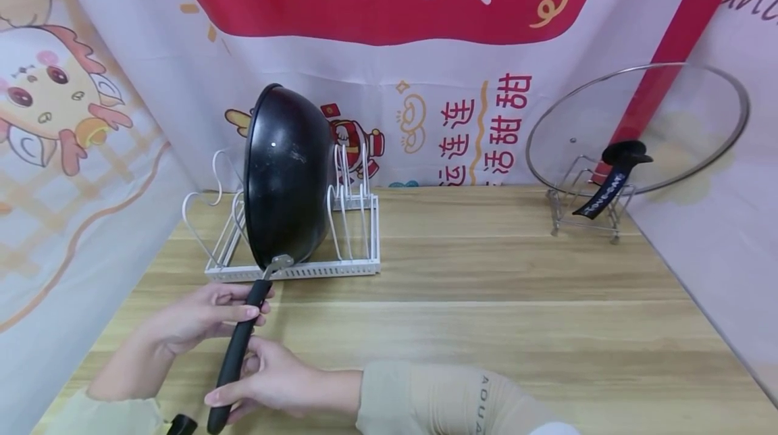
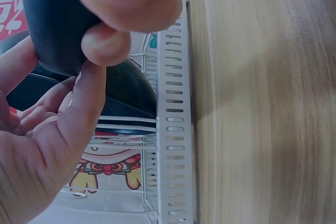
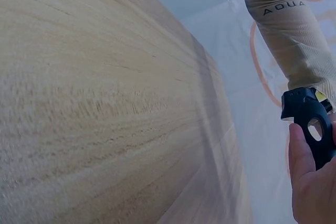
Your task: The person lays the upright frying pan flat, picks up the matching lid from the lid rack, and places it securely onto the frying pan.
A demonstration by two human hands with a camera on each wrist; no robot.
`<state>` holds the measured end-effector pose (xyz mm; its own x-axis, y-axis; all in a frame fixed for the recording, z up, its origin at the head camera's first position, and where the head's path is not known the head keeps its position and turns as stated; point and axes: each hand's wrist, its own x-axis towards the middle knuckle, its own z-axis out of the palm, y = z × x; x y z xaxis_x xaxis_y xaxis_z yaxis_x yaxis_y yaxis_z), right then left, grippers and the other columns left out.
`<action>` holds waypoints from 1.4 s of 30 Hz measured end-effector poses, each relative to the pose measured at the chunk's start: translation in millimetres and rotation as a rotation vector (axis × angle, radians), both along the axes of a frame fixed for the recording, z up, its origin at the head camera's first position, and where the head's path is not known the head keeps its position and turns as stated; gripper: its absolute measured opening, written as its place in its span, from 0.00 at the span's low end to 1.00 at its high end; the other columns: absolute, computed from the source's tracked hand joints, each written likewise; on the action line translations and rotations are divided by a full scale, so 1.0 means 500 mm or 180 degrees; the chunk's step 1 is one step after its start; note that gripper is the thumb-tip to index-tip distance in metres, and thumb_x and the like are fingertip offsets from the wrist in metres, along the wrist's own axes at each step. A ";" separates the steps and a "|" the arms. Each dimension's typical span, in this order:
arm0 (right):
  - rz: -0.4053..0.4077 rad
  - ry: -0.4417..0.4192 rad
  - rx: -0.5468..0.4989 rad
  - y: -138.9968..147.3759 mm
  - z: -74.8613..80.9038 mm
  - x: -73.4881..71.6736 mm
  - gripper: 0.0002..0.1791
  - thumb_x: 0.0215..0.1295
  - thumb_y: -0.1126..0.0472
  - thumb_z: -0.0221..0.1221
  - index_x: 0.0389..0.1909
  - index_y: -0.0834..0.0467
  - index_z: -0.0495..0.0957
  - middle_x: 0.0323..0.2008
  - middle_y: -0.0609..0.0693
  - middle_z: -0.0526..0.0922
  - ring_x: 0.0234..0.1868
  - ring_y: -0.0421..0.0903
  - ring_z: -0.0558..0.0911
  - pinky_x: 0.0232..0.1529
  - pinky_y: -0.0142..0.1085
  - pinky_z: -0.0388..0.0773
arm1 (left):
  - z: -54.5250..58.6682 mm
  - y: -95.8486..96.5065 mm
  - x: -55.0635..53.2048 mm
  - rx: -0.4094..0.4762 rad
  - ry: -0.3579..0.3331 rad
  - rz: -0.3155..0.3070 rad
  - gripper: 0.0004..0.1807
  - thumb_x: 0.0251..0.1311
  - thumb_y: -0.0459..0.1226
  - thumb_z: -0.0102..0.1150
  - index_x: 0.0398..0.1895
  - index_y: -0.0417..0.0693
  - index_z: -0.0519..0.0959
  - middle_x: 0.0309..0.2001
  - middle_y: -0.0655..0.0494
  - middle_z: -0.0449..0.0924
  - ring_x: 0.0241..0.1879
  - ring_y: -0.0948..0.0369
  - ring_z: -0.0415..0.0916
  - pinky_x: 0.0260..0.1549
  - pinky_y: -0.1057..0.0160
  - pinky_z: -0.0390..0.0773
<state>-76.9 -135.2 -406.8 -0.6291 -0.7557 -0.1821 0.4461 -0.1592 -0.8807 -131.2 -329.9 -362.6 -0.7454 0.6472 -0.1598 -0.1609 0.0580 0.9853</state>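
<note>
A black wok [image 1: 288,165] stands on its side in a white wire rack [image 1: 340,269], its rim to the left and its long black handle [image 1: 234,361] reaching toward the person. Near the pan end, the left hand [image 1: 203,317] pinches the handle between thumb and fingers. Lower down, close to the handle's tip, the right hand [image 1: 267,377] grips it too. In the left wrist view, the fingers [image 2: 86,98] lie on both sides of the handle, with the rack just beyond. The right wrist view catches the handle's end with its hanging hole [image 3: 315,129] beside the thumb.
At the back right a glass lid [image 1: 638,124] with a black knob and strap leans in a small wire stand [image 1: 586,212]. Printed cloth walls [image 1: 377,63] enclose the wooden table [image 1: 486,327] at the back and sides. More white wire dividers [image 1: 352,219] rise right of the wok.
</note>
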 end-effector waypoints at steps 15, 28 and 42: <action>-0.0007 0.0105 0.0137 0.008 0.006 -0.003 0.22 0.62 0.80 0.62 0.49 0.54 0.73 0.26 0.48 0.81 0.34 0.52 0.88 0.35 0.44 0.87 | 0.002 0.006 0.004 0.0004 0.0037 0.0106 0.19 0.76 0.27 0.47 0.58 0.53 0.81 0.52 0.55 0.84 0.52 0.60 0.82 0.53 0.61 0.80; 0.0026 0.0159 0.0143 0.017 0.017 -0.021 0.24 0.62 0.81 0.62 0.51 0.53 0.73 0.25 0.48 0.80 0.33 0.50 0.87 0.34 0.44 0.87 | 0.016 0.016 -0.002 0.0072 0.0145 0.0146 0.20 0.75 0.25 0.47 0.56 0.54 0.82 0.52 0.55 0.85 0.52 0.60 0.82 0.53 0.61 0.81; 0.0153 0.0156 0.0179 0.030 0.025 -0.036 0.22 0.63 0.80 0.61 0.50 0.54 0.72 0.26 0.50 0.81 0.35 0.52 0.88 0.36 0.46 0.87 | 0.013 0.024 -0.013 0.0203 0.0160 0.0044 0.22 0.76 0.25 0.44 0.60 0.55 0.81 0.54 0.55 0.83 0.53 0.60 0.81 0.55 0.61 0.79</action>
<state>-94.9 -120.0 -394.0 -0.6015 -0.7747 -0.1949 0.4083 -0.0884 -0.9086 -137.7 -318.1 -356.2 -0.7604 0.6445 -0.0807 -0.1114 -0.0070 0.9937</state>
